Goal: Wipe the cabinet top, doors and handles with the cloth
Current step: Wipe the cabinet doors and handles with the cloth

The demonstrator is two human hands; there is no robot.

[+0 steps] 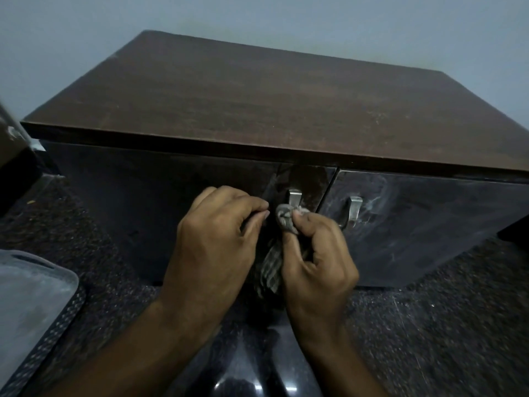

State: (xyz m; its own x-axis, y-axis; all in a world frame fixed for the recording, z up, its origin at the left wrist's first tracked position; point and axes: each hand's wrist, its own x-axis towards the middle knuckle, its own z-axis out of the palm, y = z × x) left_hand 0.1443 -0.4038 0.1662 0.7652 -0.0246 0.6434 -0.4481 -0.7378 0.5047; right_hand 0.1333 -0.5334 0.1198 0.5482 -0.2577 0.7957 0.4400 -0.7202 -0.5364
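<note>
A low dark cabinet with a brown wood-grain top stands against the wall. Its two glossy dark doors, the left door and the right door, each carry a metal handle. The grey cloth is wrapped around the lower part of the left door's handle. My right hand grips the bunched cloth at that handle. My left hand pinches another part of the cloth just left of it. The rest of the cloth hangs between my hands. The right door's handle is bare.
Speckled dark floor surrounds the cabinet. A grey plastic lid or tray lies at the lower left. A dark object stands at the left edge. The right door shows pale smears. A pale wall rises behind the cabinet.
</note>
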